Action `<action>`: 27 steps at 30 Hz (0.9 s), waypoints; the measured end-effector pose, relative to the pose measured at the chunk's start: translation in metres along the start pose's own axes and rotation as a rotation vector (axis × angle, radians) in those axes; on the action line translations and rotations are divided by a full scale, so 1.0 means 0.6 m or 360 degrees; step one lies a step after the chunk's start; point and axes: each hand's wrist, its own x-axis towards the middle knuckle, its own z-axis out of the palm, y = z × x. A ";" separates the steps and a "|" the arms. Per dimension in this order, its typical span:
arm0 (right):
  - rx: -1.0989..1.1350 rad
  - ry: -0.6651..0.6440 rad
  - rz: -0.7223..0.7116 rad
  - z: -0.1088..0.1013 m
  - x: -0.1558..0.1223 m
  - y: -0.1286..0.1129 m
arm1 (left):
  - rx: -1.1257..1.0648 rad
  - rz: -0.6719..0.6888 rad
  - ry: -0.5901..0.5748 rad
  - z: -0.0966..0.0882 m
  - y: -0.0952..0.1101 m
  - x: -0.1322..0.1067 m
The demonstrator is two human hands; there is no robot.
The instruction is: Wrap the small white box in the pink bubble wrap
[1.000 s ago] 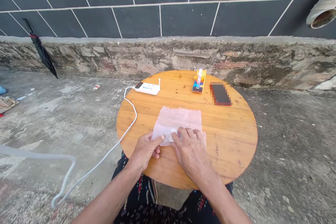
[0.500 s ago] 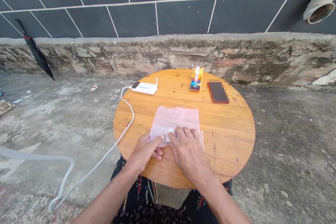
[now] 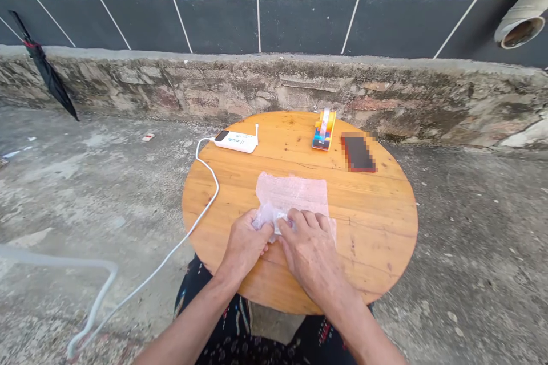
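Note:
A pinkish sheet of bubble wrap point(image 3: 297, 191) lies on the round wooden table point(image 3: 372, 228) in front of me. My left hand point(image 3: 247, 239) pinches its near left corner, which is folded up and crumpled between thumb and fingers. My right hand point(image 3: 310, 245) is curled over the near edge of the sheet, fingertips pressing on a small whitish object point(image 3: 280, 217) wrapped in the plastic. Its kind cannot be made out, as the fingers and wrap partly hide it.
Toward the back of the table are a white device point(image 3: 236, 141) with a cable point(image 3: 214, 182) running off the left edge, a tape dispenser point(image 3: 323, 131) and a blurred dark phone-like slab point(image 3: 359, 153). A black umbrella point(image 3: 49, 74) leans on the wall at left.
My left hand has closed on the wrap's left corner and lifted it inward, so that side is now bunched. My right hand has stayed nearly in place over the wrapped object.

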 end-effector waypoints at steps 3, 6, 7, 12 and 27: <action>0.0001 0.0000 -0.0006 0.000 0.001 -0.001 | -0.0038 -0.0007 -0.0042 0.004 0.003 -0.001; 0.0000 -0.0008 0.0000 -0.002 0.002 -0.002 | -0.0093 -0.0012 -0.0091 0.005 0.011 -0.009; 0.0002 -0.0010 0.0004 -0.002 0.002 -0.002 | -0.0111 -0.0015 -0.0099 0.004 0.013 -0.013; 0.0027 0.0012 0.0014 -0.002 0.002 -0.002 | -0.0273 -0.0035 -0.0274 -0.012 0.020 -0.022; 0.0023 0.0005 0.0024 -0.003 0.003 -0.004 | 0.0438 0.0106 -0.0250 -0.057 0.006 0.021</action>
